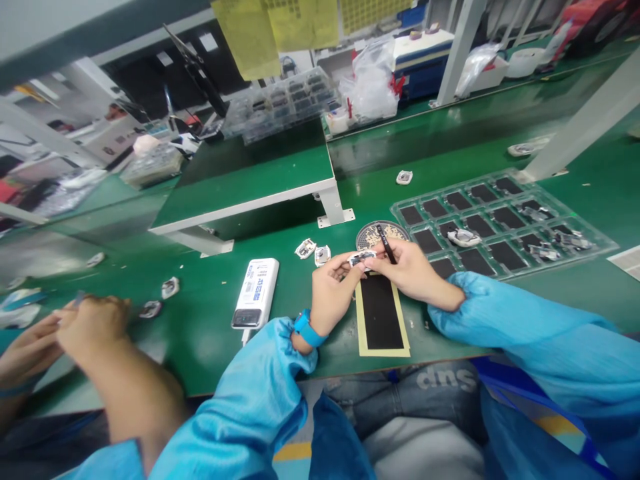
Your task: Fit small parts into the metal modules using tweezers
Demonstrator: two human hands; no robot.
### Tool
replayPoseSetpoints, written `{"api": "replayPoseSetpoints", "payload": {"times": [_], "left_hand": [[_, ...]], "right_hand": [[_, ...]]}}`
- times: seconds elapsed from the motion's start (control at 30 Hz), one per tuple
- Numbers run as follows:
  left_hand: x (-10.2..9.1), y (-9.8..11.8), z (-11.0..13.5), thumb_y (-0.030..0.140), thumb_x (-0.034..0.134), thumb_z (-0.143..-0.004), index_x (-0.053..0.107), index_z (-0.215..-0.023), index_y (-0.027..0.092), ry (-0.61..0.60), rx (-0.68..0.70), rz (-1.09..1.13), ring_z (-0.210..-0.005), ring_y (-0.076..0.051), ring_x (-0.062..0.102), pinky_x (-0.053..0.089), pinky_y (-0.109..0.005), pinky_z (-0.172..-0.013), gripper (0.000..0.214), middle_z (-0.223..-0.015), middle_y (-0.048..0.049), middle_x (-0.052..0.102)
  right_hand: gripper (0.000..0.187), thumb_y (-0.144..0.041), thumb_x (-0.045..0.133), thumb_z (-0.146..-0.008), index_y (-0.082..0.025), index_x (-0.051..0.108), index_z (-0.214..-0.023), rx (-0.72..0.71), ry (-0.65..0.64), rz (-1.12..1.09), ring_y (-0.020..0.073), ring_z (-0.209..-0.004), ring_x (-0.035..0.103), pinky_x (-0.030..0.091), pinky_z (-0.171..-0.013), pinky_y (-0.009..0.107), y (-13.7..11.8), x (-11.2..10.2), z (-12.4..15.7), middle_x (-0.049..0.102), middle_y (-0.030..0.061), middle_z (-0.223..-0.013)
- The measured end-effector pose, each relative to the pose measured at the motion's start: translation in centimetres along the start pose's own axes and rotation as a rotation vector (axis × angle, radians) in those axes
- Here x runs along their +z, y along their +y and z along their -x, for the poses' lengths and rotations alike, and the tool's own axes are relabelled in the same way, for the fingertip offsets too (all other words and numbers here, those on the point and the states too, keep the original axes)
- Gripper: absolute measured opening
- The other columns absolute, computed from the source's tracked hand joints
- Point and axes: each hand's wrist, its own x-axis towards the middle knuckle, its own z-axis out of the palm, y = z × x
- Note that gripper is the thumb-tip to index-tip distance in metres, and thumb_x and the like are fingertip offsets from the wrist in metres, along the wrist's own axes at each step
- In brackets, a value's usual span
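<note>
A small white plastic housing (361, 258) with dark and metallic parts inside is pinched in the fingers of my left hand (333, 293). My right hand (409, 270) is closed around black tweezers (385, 241), which tilt up and to the left. Its thumb and fingertips also meet the housing's right side. Beneath my hands lies a black pad (383, 313) on a yellow backing. Just beyond them, a round grey dish (361, 235) holds many tiny pale pieces. Two similar white housings (314, 251) rest on the green bench, left of the dish.
A clear compartment tray (505, 268) with black inserts and some housings is at right. A white power bank (256, 293) with a cable lies at left. Behind it stands a green raised shelf (260, 180). A co-worker's hands (85, 327) are at far left.
</note>
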Motion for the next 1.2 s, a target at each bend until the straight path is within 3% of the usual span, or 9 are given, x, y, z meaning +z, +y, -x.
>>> {"api": "replayPoseSetpoints", "payload": {"times": [0.1, 0.17, 0.23, 0.33, 0.57, 0.77, 1.2], "left_hand": [[-0.2, -0.3, -0.6, 0.035, 0.078, -0.081, 0.076, -0.104, 0.015, -0.012, -0.022, -0.025, -0.080, -0.018, 0.071, 0.060, -0.033, -0.079, 0.031, -0.093, -0.0080, 0.077], [-0.4, -0.4, -0.7, 0.034, 0.077, -0.082, 0.077, -0.106, 0.016, -0.025, -0.003, -0.058, -0.084, -0.019, 0.071, 0.059, -0.033, -0.081, 0.030, -0.096, -0.0083, 0.076], [-0.5, -0.6, -0.6, 0.032, 0.076, -0.083, 0.077, -0.106, 0.018, -0.040, 0.028, -0.105, -0.086, -0.019, 0.071, 0.059, -0.033, -0.081, 0.027, -0.098, -0.0080, 0.076], [-0.6, -0.7, -0.4, 0.030, 0.074, -0.084, 0.077, -0.106, 0.018, -0.049, 0.054, -0.142, -0.082, -0.017, 0.069, 0.058, -0.031, -0.078, 0.025, -0.095, -0.0068, 0.074], [-0.7, -0.4, -0.4, 0.025, 0.070, -0.088, 0.077, -0.107, 0.021, -0.059, 0.137, -0.258, -0.082, -0.016, 0.064, 0.053, -0.030, -0.077, 0.021, -0.094, -0.0054, 0.070], [-0.8, -0.4, -0.3, 0.023, 0.068, -0.088, 0.077, -0.110, 0.023, -0.067, 0.238, -0.398, -0.079, -0.015, 0.058, 0.049, -0.028, -0.073, 0.023, -0.087, -0.0033, 0.066], [-0.5, 0.3, -0.3, 0.023, 0.067, -0.086, 0.078, -0.106, 0.024, -0.057, 0.257, -0.439, -0.073, -0.015, 0.056, 0.048, -0.028, -0.070, 0.023, -0.081, -0.0020, 0.064]], "right_hand": [[0.030, -0.044, 0.077, -0.080, -0.016, 0.070, -0.088, -0.088, -0.072, 0.236, 0.0185, -0.077, 0.065, 0.052, -0.072, 0.031, -0.2, -1.2, -0.7, 0.071, 0.0034, -0.083], [0.029, -0.040, 0.079, -0.080, -0.017, 0.070, -0.096, -0.218, -0.030, 0.371, 0.0196, -0.083, 0.066, 0.052, -0.077, 0.032, -0.4, -1.8, -1.0, 0.071, 0.0036, -0.090], [0.026, -0.035, 0.079, -0.081, -0.018, 0.069, -0.100, -0.359, 0.010, 0.429, 0.0200, -0.089, 0.067, 0.052, -0.080, 0.032, -0.7, -2.1, -1.1, 0.071, 0.0045, -0.096], [0.007, -0.026, 0.068, -0.090, -0.019, 0.069, -0.090, -0.486, -0.023, 0.443, 0.0186, -0.087, 0.066, 0.053, -0.079, 0.031, -1.0, -2.4, -1.2, 0.071, 0.0049, -0.091], [0.005, -0.021, 0.065, -0.092, -0.018, 0.068, -0.089, -0.522, 0.008, 0.499, 0.0171, -0.080, 0.064, 0.052, -0.072, 0.030, -1.4, -3.2, -1.4, 0.069, 0.0048, -0.087], [0.008, -0.024, 0.067, -0.092, -0.018, 0.071, -0.095, -0.569, -0.136, 0.457, 0.0185, -0.084, 0.064, 0.053, -0.076, 0.032, -1.0, -2.9, -1.2, 0.067, 0.0059, -0.088], [0.018, -0.027, 0.060, -0.097, -0.023, 0.071, -0.110, -0.529, -0.245, 0.562, 0.0218, -0.094, 0.064, 0.053, -0.082, 0.037, -0.3, -3.1, -0.8, 0.067, 0.0076, -0.100]]}}
